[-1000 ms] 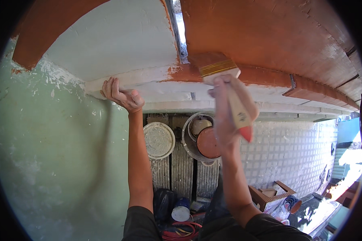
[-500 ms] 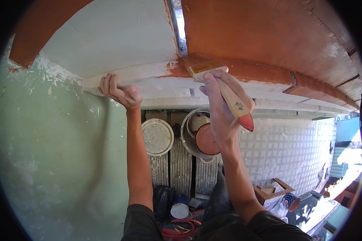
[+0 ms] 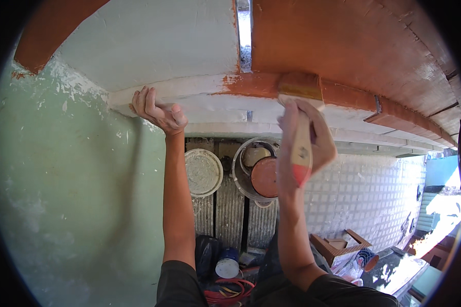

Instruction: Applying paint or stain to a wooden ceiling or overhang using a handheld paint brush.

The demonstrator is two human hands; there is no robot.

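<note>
Flat paintbrush, bristles on orange-painted beam, gripped in right hand by wooden handle near ferrule, probably the best hold; likely light, stiff-handled, soft-tipped; left hand loosely cupped, seemingly empty.

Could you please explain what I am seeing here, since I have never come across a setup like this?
Certainly. There is no machine: these are a person's own bare hands, seen by a wide fisheye camera worn on the head and looking down, so straight edges bend near the rim. The right hand holds a wide, flat paintbrush with a pale wooden, red-tipped handle. Its bristles appear to meet a long beam, painted orange-brown there and white farther left. The left hand, fingers loosely curled, is raised by the white part and shows nothing in it. Below, on grey ridged boards, stand a round, white-rimmed tub with pale contents and a round grey bucket holding a round reddish-brown container.
</note>
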